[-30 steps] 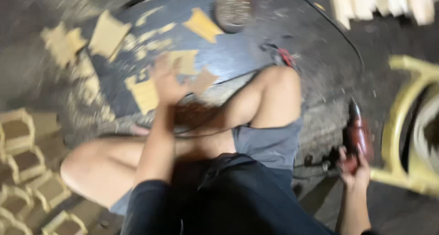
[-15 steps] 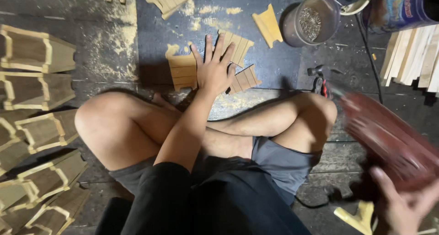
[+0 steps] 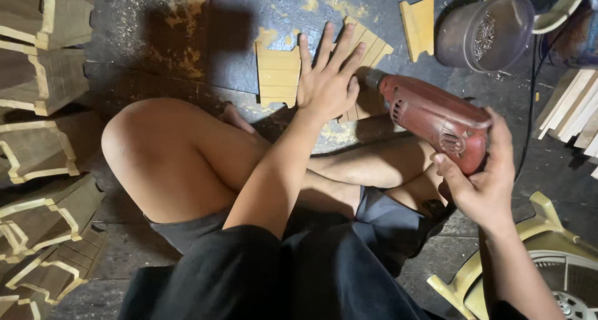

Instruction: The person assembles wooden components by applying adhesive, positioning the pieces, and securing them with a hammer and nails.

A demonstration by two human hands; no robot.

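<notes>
My left hand (image 3: 328,77) lies flat with fingers spread on slatted wooden panels (image 3: 278,76) on the dark floor in front of my crossed legs. A second slatted panel (image 3: 372,45) sticks out from under the fingers. My right hand (image 3: 483,183) grips the handle of a red electric drill (image 3: 436,117). The drill's nose points left, close to my left hand's thumb side, just above the panels.
Several stacked wooden box frames (image 3: 38,127) line the left edge. A clear plastic jar of screws (image 3: 486,32) and a cut wooden piece (image 3: 418,24) lie at the top right. Wooden slats (image 3: 576,111) are at the right, a yellow fan (image 3: 548,264) at bottom right. Sawdust covers the floor.
My right hand has brought the drill from the lower right up to the panels. My left hand stays pressed on the panels. The camera has steadied and moved closer.
</notes>
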